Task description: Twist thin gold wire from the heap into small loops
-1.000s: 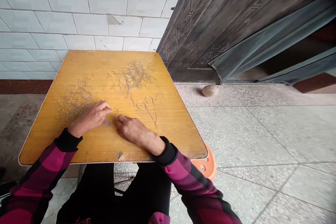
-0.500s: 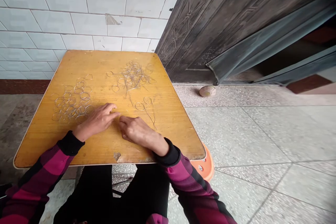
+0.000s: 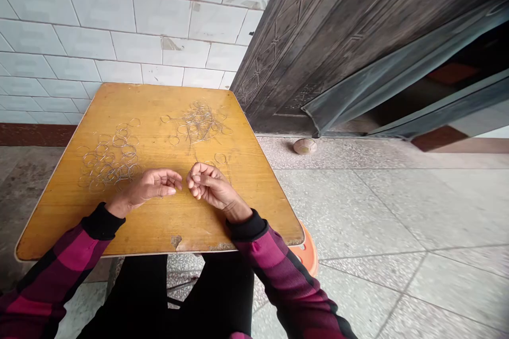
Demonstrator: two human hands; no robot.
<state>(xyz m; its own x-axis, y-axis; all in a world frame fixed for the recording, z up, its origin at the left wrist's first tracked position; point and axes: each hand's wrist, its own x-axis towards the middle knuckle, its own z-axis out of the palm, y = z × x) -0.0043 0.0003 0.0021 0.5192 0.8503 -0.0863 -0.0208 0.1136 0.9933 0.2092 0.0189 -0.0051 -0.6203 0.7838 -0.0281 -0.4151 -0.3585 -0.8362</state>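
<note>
Your left hand (image 3: 153,186) and right hand (image 3: 209,185) hung half-curled above the table (image 3: 159,228), holding wire or not I couldn't tell; a dragging sleeve (image 3: 79,243) could have scattered the wire rings (image 3: 107,161)

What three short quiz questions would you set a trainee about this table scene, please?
1. True or false: the table bears only one heap of wire.
2. What colour is the stool beside the table's near right corner? A orange, B blue, C green.
3. Which is nearer the loose rings: the left hand or the right hand?

Key: 1 false, since the loose rings lie apart from a tangled pile farther back. 2 A. 3 the left hand.
</note>
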